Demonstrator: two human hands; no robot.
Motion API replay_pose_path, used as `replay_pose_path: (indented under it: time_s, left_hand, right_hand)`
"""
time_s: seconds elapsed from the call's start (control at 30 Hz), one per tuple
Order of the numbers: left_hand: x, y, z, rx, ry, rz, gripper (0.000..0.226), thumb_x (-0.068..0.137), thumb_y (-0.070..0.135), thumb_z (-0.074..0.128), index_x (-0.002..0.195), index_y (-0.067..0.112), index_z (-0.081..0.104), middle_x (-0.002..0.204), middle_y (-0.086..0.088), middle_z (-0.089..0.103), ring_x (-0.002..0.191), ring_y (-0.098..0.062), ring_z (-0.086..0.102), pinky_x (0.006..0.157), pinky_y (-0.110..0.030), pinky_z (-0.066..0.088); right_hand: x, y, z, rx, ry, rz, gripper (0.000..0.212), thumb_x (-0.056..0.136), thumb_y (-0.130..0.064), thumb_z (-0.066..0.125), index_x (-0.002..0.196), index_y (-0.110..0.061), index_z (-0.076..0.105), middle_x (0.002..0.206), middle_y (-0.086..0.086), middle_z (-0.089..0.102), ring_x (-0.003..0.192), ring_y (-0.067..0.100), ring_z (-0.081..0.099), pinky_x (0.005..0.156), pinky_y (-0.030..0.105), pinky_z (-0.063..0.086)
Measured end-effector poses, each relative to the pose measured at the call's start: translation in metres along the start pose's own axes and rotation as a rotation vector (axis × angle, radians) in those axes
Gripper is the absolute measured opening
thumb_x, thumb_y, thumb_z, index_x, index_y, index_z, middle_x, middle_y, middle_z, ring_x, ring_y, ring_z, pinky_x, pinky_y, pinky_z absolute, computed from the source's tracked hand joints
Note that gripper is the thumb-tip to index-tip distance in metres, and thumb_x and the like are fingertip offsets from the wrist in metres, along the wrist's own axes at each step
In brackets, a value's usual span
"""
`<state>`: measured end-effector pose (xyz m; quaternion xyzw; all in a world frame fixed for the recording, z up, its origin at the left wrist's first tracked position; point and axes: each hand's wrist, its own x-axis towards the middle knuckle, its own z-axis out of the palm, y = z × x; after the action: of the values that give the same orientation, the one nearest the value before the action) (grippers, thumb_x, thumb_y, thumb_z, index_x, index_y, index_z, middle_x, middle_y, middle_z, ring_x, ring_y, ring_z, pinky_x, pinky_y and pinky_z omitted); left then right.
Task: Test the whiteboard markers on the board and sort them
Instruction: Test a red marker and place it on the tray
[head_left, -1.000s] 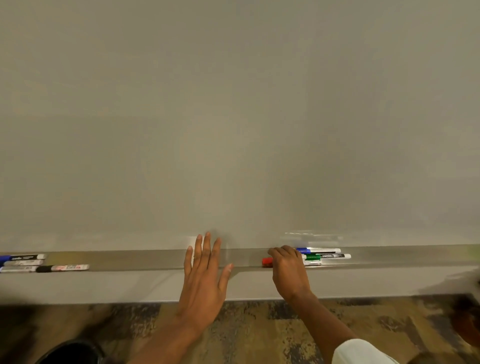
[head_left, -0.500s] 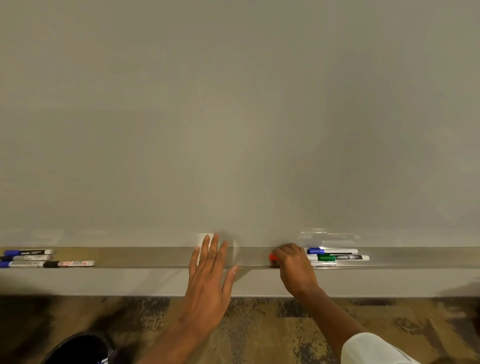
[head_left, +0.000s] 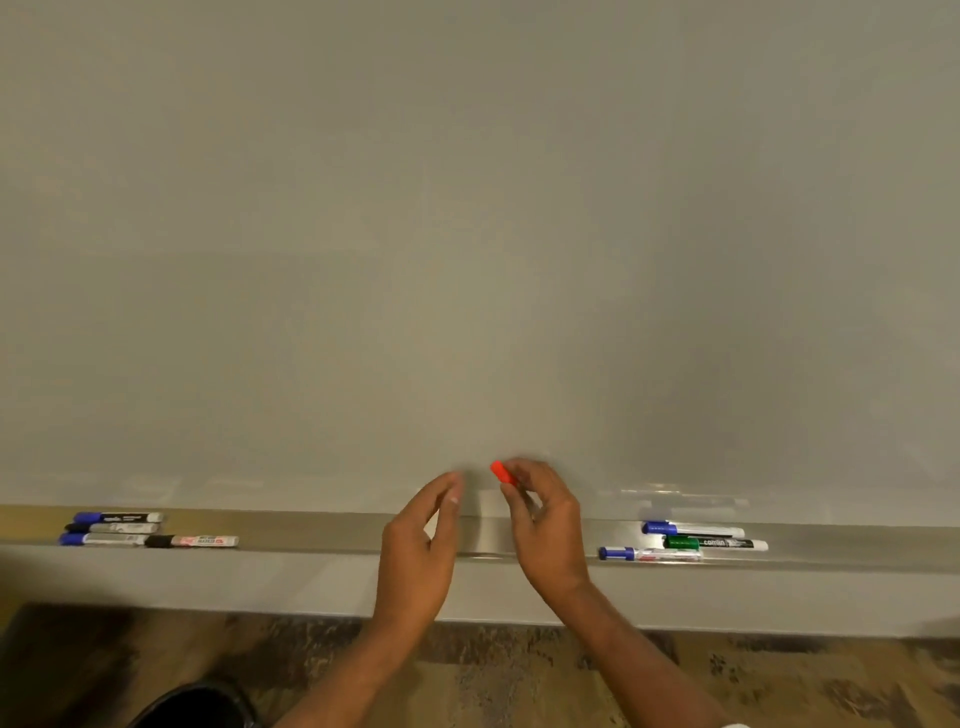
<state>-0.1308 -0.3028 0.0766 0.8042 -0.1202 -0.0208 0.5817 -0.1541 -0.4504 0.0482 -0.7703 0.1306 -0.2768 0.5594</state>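
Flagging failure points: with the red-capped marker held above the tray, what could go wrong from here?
The right hand grips the red marker with only its cap showing; if the left hand pulls the cap, either piece could drop to the floor. The left group and right group on the tray look alike, so it may be sorted wrongly.

Dim, warm, flat light; the big plain whiteboard (head_left: 467, 234) read grey-beige, not white. One bright glare patch sat mid-length on the long brushed-metal marker tray (head_left: 311, 532), between the hands. Pale marker reflections showed on the board just above the tray's right part, with a soft broad shadow higher up. Left hand (head_left: 415, 551), right hand (head_left: 545, 535) and the small red-capped marker (head_left: 501, 473) it pinched were motion-blurred. The patterned carpet (head_left: 493, 675) below the tray was dark and muddy, darkest under the tray's left end.
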Motion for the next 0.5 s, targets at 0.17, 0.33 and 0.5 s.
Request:
replay_pose_path:
  time_s: [0.17,0.33,0.5]
  left_hand:
    - [0.013,0.058,-0.027,-0.221,-0.055,-0.043,0.024,0.102,0.024,0.06,0.123,0.026,0.07,0.115,0.017,0.074,0.113,0.003,0.066,0.097,-0.016,0.049]
    - [0.016,0.106,-0.061,-0.403,-0.115,-0.074,0.023,0.102,0.021,0.059,0.12,0.021,0.074,0.106,-0.002,0.078,0.1,-0.02,0.073,0.092,-0.032,0.058]
    - [0.016,0.15,-0.101,-0.526,-0.243,-0.078,0.025,0.102,0.022,0.057,0.116,0.015,0.076,0.109,-0.014,0.076,0.096,-0.025,0.069,0.089,-0.039,0.056]
  right_hand:
    - [-0.004,-0.082,0.013,0.321,0.006,0.157,0.017,0.094,-0.014,0.065,0.109,-0.02,0.07,0.103,-0.005,0.073,0.1,0.015,0.067,0.089,0.028,0.054]
    - [-0.008,-0.157,0.015,0.51,-0.059,0.185,0.023,0.094,-0.005,0.062,0.11,-0.018,0.073,0.101,0.005,0.075,0.097,0.024,0.07,0.084,0.034,0.057]
    - [-0.009,-0.217,0.014,0.627,-0.083,0.204,0.02,0.092,-0.004,0.064,0.107,-0.012,0.074,0.099,0.013,0.074,0.09,0.027,0.07,0.081,0.037,0.057]
